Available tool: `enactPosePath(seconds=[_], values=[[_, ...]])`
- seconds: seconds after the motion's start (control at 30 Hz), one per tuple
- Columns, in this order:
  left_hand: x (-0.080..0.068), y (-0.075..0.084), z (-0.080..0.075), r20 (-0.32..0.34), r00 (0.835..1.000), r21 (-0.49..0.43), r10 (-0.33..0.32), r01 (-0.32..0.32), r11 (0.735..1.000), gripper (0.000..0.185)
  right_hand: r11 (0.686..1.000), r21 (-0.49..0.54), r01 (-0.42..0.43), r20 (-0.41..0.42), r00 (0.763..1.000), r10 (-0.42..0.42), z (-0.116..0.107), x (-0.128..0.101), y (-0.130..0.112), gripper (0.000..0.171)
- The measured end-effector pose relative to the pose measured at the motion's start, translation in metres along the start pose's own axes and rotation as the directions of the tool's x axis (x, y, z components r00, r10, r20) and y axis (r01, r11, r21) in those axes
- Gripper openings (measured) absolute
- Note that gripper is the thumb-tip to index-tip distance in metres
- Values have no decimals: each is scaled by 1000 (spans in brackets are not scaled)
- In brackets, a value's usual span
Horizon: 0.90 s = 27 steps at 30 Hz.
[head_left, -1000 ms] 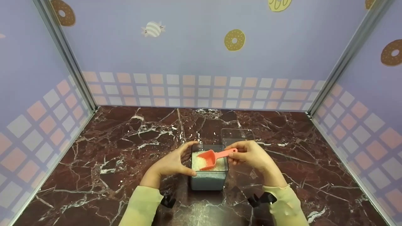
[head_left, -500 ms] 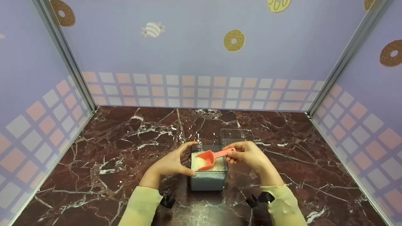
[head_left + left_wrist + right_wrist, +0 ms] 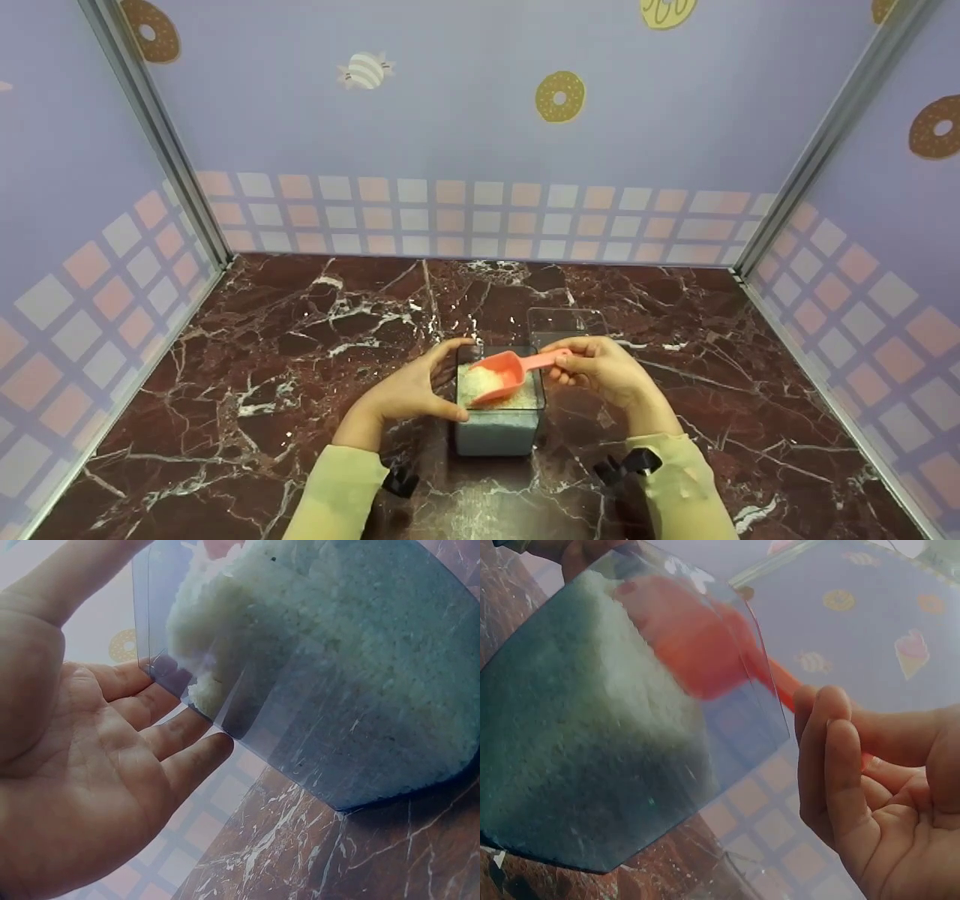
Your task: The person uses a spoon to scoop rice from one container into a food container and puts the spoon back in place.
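**Two hands at a clear box of white grains**

Two pale yellow sleeves enter from the near edge of the dark red marble table (image 3: 262,360), each with a black wrist mount whose lens cannot be seen. Just beyond them stands the clear box (image 3: 498,420), square and see-through, filled nearly to the rim with white grains (image 3: 480,384) that look bluish-grey through its walls. The left hand (image 3: 409,390) cups the box's left side — thumb against the near corner, fingers reaching to the far one, palm lightly bent rather than clenched. The right hand (image 3: 604,369) pinches the handle of a coral-pink scoop (image 3: 501,373) between thumb and curled fingers; the scoop's bowl sits tilted in the grains at the top of the box and carries some of them.

In the right wrist view the scoop is only a blurred orange shape behind the box wall, and its handle vanishes into the fingers. The left wrist view cuts off the box's top. Right behind the box lies a second clear container (image 3: 566,327), so transparent that only its edges show — whether it holds anything I cannot tell
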<state>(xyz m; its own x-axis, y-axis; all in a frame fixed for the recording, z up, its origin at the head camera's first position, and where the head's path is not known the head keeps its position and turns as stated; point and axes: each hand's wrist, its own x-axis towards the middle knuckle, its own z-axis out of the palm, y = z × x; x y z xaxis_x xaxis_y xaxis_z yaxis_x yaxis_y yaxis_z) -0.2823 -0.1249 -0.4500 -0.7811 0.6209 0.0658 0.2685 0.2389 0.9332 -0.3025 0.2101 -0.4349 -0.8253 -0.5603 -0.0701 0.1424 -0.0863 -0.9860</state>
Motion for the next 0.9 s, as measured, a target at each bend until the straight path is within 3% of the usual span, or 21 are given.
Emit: enactPosePath(seconds=[0.33, 0.6, 0.73, 0.9], values=[[-1, 0, 0, -8, 1000, 18, -7, 7, 1000, 110, 974, 221, 41, 109, 992, -66, -20, 5, 15, 30], [1, -1, 0, 17, 1000, -35, 22, -22, 999, 110, 954, 295, 58, 138, 985, -102, -27, 1, 11, 35], [1, 0, 0, 7, 1000, -10, 15, -15, 1000, 109, 952, 288, 101, 88, 987, -131, -35, -6, 5, 38], [-1, 2, 1, -3, 1000, 17, -1, 1, 1000, 108, 965, 218, 145, -107, 987, -124, -49, -16, -3, 33]])
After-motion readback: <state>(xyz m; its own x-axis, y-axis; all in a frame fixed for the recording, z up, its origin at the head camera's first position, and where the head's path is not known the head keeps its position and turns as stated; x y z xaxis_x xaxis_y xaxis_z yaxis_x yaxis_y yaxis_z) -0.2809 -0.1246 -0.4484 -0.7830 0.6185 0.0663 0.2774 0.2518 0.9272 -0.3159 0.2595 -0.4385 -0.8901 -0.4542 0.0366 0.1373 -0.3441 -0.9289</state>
